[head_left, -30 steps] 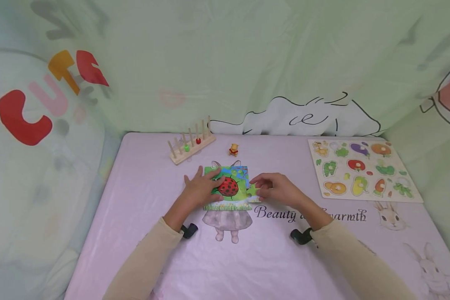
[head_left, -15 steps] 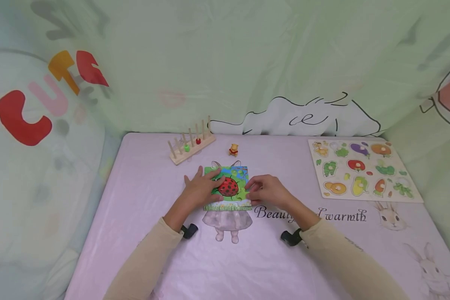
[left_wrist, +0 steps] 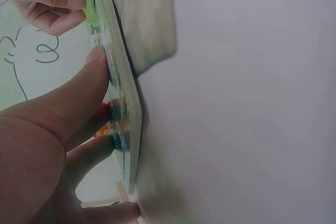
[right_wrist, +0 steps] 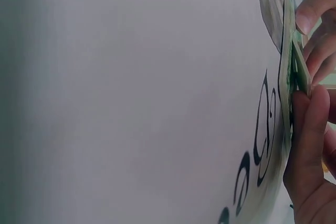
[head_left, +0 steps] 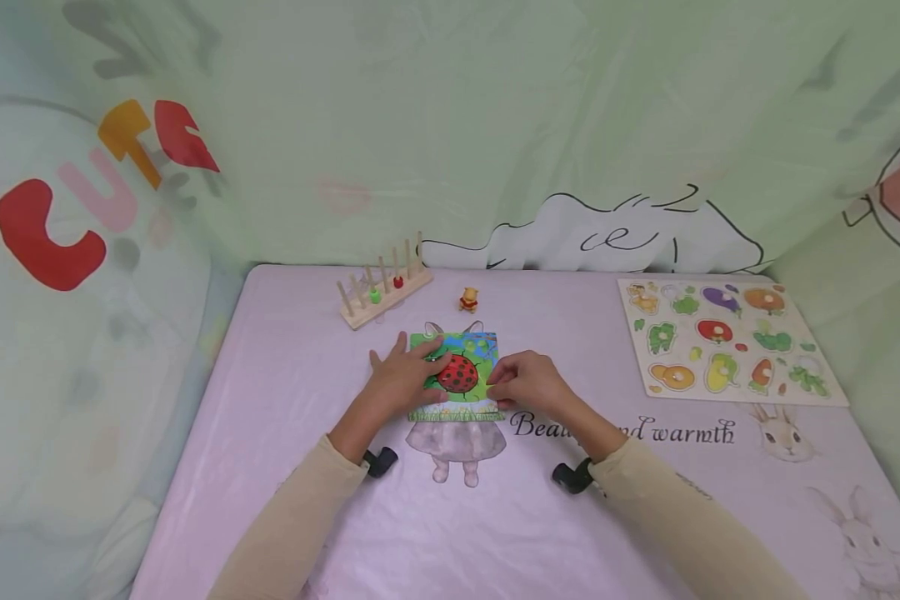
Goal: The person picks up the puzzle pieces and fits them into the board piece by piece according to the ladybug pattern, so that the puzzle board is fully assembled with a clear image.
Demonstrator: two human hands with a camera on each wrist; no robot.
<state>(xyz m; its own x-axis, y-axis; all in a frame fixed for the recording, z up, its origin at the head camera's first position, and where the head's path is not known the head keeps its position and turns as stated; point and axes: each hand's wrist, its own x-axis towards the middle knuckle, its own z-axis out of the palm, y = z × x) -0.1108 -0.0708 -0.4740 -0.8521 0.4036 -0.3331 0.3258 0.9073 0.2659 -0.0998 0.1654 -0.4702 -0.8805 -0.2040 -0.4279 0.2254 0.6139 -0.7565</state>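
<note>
A ladybug jigsaw puzzle (head_left: 461, 410) in a flat tray lies at the table's middle, with a grassy lower edge. My left hand (head_left: 401, 379) rests on its left part, fingers spread; in the left wrist view the thumb (left_wrist: 97, 59) touches the puzzle's face. At the right side, my right hand (head_left: 528, 383) pinches a green puzzle piece (left_wrist: 91, 17) between thumb and fingers. In the right wrist view that piece (right_wrist: 301, 66) is tilted, one edge raised off the tray. The fingers hide much of the piece in the head view.
Behind stand a wooden peg rack (head_left: 386, 300) with a green and a red bead, and a small bear figure (head_left: 468, 300). A vegetable peg puzzle board (head_left: 630, 333) lies at the right back. The printed cloth (head_left: 450, 533) covers the table.
My right hand has moved left with the puzzle piece, from beside the tray to over its right part. My left hand has stayed in place.
</note>
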